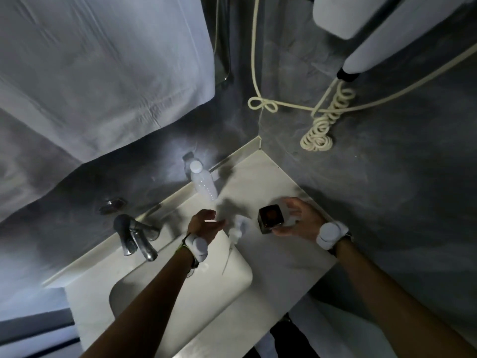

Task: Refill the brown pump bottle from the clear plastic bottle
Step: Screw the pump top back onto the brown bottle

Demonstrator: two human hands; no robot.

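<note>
White towel (98, 73): hung on grey wall, above rear edge of worktop.
Worktop (278, 270): pale, set into wall corner, basin (232, 277) sunk in its left part.
Tap (136, 236): metal, at basin's rear-left edge.
Coiled cord (325, 120): cream, on right wall above worktop's far corner.
Clear bottle (204, 184): capped white, upright at rear edge, near far corner.
Right hand (299, 220): fingers spread, curved around brown bottle, not clamped; white wrist device.
Left hand (206, 223): palm open, fingers loose, empty, over basin's rear edge, just beside pump.
Brown bottle (271, 218): square, top open, upright near worktop's right edge.
Pump (237, 228): white, removed, lying on basin's rim between hands, tube pointing over basin.
</note>
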